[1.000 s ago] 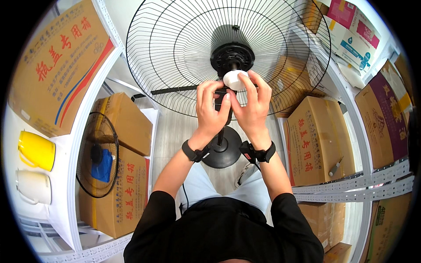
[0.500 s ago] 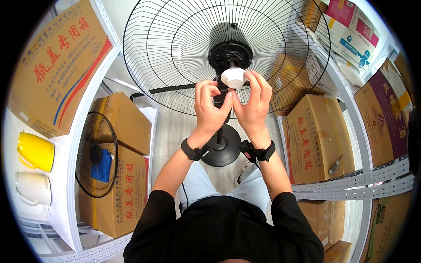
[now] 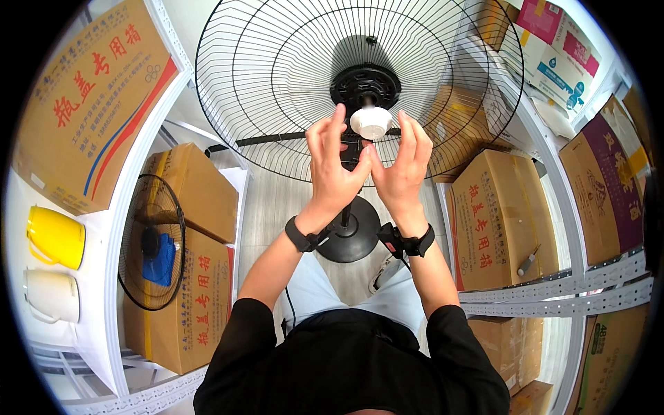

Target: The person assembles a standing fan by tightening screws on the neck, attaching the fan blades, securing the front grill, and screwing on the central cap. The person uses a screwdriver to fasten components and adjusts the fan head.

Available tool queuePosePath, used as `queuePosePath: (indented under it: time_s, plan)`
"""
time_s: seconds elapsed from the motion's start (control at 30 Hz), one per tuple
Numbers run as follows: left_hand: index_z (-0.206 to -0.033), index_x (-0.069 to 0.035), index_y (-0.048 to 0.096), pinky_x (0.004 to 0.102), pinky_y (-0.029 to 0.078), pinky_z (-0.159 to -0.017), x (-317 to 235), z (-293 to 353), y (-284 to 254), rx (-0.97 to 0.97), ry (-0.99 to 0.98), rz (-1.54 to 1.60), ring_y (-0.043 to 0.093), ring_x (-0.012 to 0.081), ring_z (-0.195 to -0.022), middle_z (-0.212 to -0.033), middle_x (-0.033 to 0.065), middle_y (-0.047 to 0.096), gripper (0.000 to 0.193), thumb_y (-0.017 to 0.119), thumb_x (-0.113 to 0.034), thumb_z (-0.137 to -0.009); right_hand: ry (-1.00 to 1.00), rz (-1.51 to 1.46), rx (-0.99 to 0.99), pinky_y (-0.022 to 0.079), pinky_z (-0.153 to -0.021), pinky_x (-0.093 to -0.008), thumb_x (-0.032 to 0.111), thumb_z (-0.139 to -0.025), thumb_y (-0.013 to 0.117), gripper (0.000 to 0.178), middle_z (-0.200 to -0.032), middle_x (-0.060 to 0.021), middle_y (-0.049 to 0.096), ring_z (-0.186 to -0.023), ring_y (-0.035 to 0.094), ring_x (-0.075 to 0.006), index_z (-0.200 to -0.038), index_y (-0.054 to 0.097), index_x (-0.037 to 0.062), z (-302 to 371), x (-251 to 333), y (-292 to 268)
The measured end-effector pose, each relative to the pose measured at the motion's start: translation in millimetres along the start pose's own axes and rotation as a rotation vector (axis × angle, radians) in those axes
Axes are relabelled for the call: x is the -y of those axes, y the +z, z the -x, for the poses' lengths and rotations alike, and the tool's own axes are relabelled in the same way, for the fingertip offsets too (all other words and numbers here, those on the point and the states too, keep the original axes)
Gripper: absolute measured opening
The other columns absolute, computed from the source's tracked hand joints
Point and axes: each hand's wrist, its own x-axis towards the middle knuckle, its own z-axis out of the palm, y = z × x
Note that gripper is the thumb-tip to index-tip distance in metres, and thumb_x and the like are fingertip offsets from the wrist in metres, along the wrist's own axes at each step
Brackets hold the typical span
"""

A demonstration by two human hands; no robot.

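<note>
A white plastic knob (image 3: 371, 123) sits on the shaft in front of the black motor hub (image 3: 365, 84) of a standing fan. Behind that hub spreads the wide black wire fan guard (image 3: 277, 72); no blades show on the shaft. My left hand (image 3: 333, 158) is open on the knob's left side, fingers pointing up and clear of it. To the knob's right, my right hand (image 3: 401, 158) is open too, its fingertips close to the rim; whether they touch is unclear. Both thumbs come together just below the knob. The fan's round black base (image 3: 351, 235) stands on the floor between my legs.
Shelves flank me on both sides. On the left are cardboard boxes (image 3: 190, 194), a smaller black fan guard (image 3: 152, 297) with a blue item, a yellow container (image 3: 59, 237) and a white container (image 3: 54, 295). More boxes (image 3: 505, 221) and a knife-like tool (image 3: 528, 264) are on the right.
The fingers of my left hand have straightened upward from a curl. My right fingers have drawn slightly off the knob's edge. The fan and the knob stay in place.
</note>
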Motion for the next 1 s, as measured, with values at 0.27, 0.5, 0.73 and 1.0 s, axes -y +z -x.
queuePosePath:
  time_s: [0.27, 0.5, 0.73, 1.0]
  plan:
    - [-0.103, -0.003, 0.055, 0.0293, 0.052, -0.073, 10, 11, -7, -0.016, -0.029, -0.040, 0.054, 0.0200, -0.103, -0.112, 0.0117, 0.047, 0.036, 0.076, -0.005, -0.073, 0.009, -0.042, -0.001, 0.043, -0.093, -0.0410, 0.007, -0.068, 0.080, 0.073, -0.126, -0.0148, 0.051, -0.113, 0.051, -0.0324, -0.133, 0.047, -0.0005, 1, 5, 3]
    - [-0.128, -0.004, 0.046, 0.0291, 0.052, -0.073, 9, 5, -10, 0.133, 0.059, -0.190, 0.055, 0.0214, -0.105, -0.115, 0.0116, 0.044, 0.061, 0.075, -0.005, -0.074, 0.011, -0.011, 0.005, 0.044, -0.092, -0.0413, 0.006, -0.068, 0.080, 0.073, -0.126, -0.0149, 0.051, -0.112, 0.051, -0.0324, -0.133, 0.047, 0.0002, -3, 4, -2]
    - [-0.130, -0.005, 0.054, 0.0290, 0.051, -0.073, -4, 5, 0, -0.007, -0.056, -0.019, 0.057, 0.0196, -0.099, -0.107, 0.0087, 0.048, 0.061, 0.075, -0.004, -0.072, 0.020, -0.001, 0.012, 0.044, -0.092, -0.0409, 0.006, -0.068, 0.080, 0.072, -0.126, -0.0145, 0.051, -0.112, 0.051, -0.0322, -0.132, 0.048, 0.0004, 0, 1, -2]
    - [-0.108, -0.005, 0.061, 0.0300, 0.049, -0.067, 2, 8, -1, -0.032, -0.001, -0.116, 0.057, 0.0196, -0.089, -0.097, 0.0084, 0.051, 0.041, 0.077, -0.006, -0.070, 0.015, -0.026, 0.013, 0.044, -0.091, -0.0406, 0.007, -0.069, 0.079, 0.071, -0.125, -0.0141, 0.052, -0.110, 0.052, -0.0316, -0.132, 0.048, 0.0009, -3, 4, -1]
